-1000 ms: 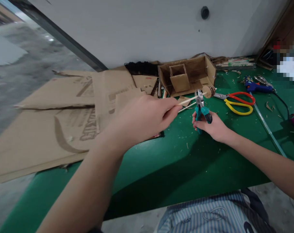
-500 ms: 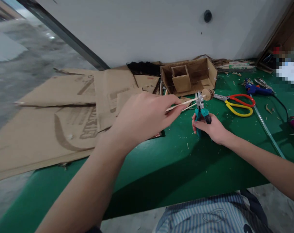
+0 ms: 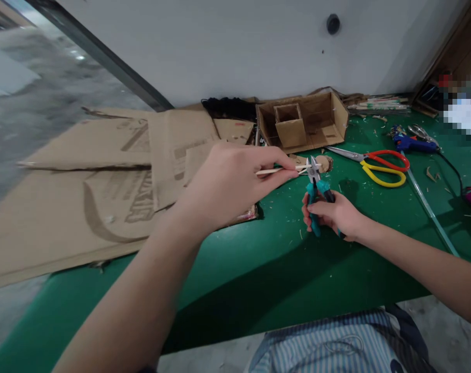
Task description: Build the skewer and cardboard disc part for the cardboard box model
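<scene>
My left hand point(image 3: 251, 178) pinches a thin wooden stick point(image 3: 269, 171) between thumb and fingers. The stick points right, towards a small round cardboard piece point(image 3: 326, 163) above the table. My right hand point(image 3: 336, 212) is wrapped round the teal and black handles of diagonal cutting pliers point(image 3: 313, 171), held upright with the jaws at the stick, between my left fingertips and the round piece. The jaws look parted around the stick. Whether the blades touch the wood, I cannot tell.
Behind stands an open cardboard box point(image 3: 321, 129). Large flattened cardboard point(image 3: 114, 191) covers the left side. Scissors point(image 3: 386, 168) with red and yellow handles lie at right, near a blue glue gun point(image 3: 416, 145), its cord and a clear glue stick point(image 3: 429, 204). Scraps dot the green table point(image 3: 258, 285).
The pliers and right hand have shifted slightly left and down, and the handles are spread wider. The stick and round cardboard piece have dropped lower, the piece moving slightly left.
</scene>
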Motion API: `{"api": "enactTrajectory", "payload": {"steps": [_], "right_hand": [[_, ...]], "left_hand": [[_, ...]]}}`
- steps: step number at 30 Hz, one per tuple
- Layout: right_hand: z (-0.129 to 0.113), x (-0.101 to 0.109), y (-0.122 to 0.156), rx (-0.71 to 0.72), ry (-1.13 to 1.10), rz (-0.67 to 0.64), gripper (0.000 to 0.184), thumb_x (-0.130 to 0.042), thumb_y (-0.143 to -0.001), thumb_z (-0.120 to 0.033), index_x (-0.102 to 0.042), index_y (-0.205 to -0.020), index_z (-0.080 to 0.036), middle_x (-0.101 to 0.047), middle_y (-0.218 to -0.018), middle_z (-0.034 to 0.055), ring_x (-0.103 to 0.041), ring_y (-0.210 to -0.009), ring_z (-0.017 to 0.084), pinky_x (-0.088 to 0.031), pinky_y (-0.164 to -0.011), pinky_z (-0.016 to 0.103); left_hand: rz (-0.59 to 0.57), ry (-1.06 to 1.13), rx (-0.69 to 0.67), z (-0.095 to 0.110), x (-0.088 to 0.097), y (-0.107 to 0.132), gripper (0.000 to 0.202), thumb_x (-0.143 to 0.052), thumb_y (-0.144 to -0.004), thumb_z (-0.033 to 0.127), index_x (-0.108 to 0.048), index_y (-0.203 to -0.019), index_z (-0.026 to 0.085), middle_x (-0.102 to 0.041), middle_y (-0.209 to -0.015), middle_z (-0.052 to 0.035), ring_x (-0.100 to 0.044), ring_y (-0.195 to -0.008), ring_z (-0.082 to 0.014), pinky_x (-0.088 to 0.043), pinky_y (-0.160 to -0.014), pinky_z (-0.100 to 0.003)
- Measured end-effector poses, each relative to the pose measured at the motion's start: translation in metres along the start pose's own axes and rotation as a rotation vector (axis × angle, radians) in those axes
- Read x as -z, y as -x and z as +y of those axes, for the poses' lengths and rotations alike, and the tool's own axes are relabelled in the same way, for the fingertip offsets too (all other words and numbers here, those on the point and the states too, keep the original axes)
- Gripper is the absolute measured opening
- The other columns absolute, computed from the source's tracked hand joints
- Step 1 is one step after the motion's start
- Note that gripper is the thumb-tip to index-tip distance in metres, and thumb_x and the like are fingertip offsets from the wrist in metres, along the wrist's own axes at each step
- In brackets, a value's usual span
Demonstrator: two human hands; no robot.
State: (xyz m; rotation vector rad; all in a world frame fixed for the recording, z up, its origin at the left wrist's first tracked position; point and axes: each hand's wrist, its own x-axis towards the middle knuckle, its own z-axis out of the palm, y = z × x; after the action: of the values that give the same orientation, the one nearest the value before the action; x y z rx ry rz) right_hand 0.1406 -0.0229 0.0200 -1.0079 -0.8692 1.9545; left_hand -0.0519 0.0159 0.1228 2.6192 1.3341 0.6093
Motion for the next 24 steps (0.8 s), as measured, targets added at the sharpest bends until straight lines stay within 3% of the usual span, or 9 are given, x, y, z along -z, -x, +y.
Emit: {"api": "enactTrajectory", "payload": {"steps": [11, 17, 22, 24], "right_hand": [[0.005, 0.012, -0.007, -0.025, -0.047, -0.070, 0.035, -0.087, -0.065, -0.035, -0.063, -0.089, -0.023, -0.069, -0.079, -0.0002, -0.067, -0.073, 0.018, -0.063, -0.076, 0.040], [0.009, 0.008, -0.007, 0.059, -0.118, 0.019, 0.036, -0.083, -0.064, -0.035, -0.063, -0.091, -0.022, -0.067, -0.077, -0.0010, -0.066, -0.071, 0.016, -0.060, -0.073, 0.037], [0.010, 0.002, -0.004, 0.047, -0.143, 0.061, 0.037, -0.083, -0.061, -0.036, -0.062, -0.088, -0.021, -0.065, -0.073, -0.0016, -0.064, -0.066, 0.016, -0.058, -0.067, 0.036], [0.011, -0.002, -0.001, 0.013, -0.163, 0.045, 0.039, -0.085, -0.059, -0.036, -0.062, -0.087, -0.021, -0.065, -0.073, -0.0012, -0.064, -0.066, 0.017, -0.057, -0.064, 0.036]], "left_hand": [[-0.015, -0.136, 0.039, -0.001, -0.006, -0.005, 0.022, -0.061, -0.097, 0.039, -0.079, -0.099, 0.026, -0.075, -0.077, 0.0000, -0.063, -0.066, -0.0142, -0.040, -0.065, -0.027], [-0.035, 0.212, 0.112, 0.002, -0.003, -0.008, 0.024, -0.061, -0.096, 0.037, -0.081, -0.100, 0.024, -0.076, -0.078, -0.0007, -0.051, -0.056, -0.0108, -0.036, -0.054, -0.026], [0.018, 0.304, 0.132, 0.009, -0.009, -0.007, 0.028, -0.058, -0.100, 0.032, -0.082, -0.105, 0.018, -0.082, -0.100, -0.0063, -0.064, -0.077, -0.0132, -0.045, -0.067, -0.025], [0.029, 0.269, 0.137, 0.009, -0.011, -0.006, 0.028, -0.058, -0.100, 0.031, -0.082, -0.104, 0.018, -0.082, -0.097, -0.0059, -0.064, -0.075, -0.0133, -0.045, -0.067, -0.026]]}}
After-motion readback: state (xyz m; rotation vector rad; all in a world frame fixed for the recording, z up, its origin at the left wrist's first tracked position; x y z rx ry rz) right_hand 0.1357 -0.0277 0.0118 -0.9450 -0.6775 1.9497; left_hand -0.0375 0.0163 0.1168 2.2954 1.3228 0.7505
